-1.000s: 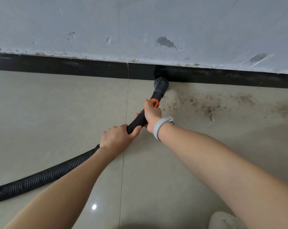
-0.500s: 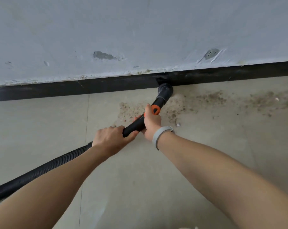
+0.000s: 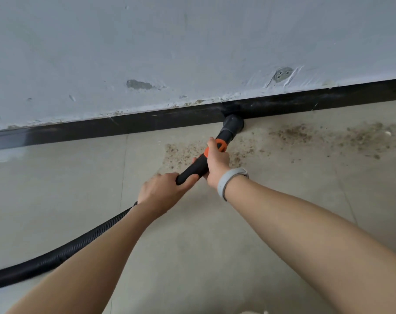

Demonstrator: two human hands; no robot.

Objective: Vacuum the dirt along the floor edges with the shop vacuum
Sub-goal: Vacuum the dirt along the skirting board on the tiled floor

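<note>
The black vacuum nozzle point(image 3: 233, 125) sits on the tiled floor against the black baseboard point(image 3: 147, 123). Behind it runs a black handle tube with an orange collar point(image 3: 219, 145). My right hand point(image 3: 216, 163) grips the tube just behind the collar. My left hand point(image 3: 162, 191) grips the tube's rear end, where the ribbed black hose point(image 3: 63, 252) begins and trails off to the lower left. Brown dirt point(image 3: 306, 133) is scattered along the floor edge to the right of the nozzle, and a smaller patch point(image 3: 181, 152) lies left of my right hand.
A pale painted wall point(image 3: 192, 53) with chipped patches rises above the baseboard. Beige floor tiles point(image 3: 56, 189) stretch to the left and toward me. A grey band point(image 3: 231, 181) circles my right wrist.
The nozzle has slid right along the baseboard into the dirty stretch, and my view has followed it. Both hands keep the same hold on the tube.
</note>
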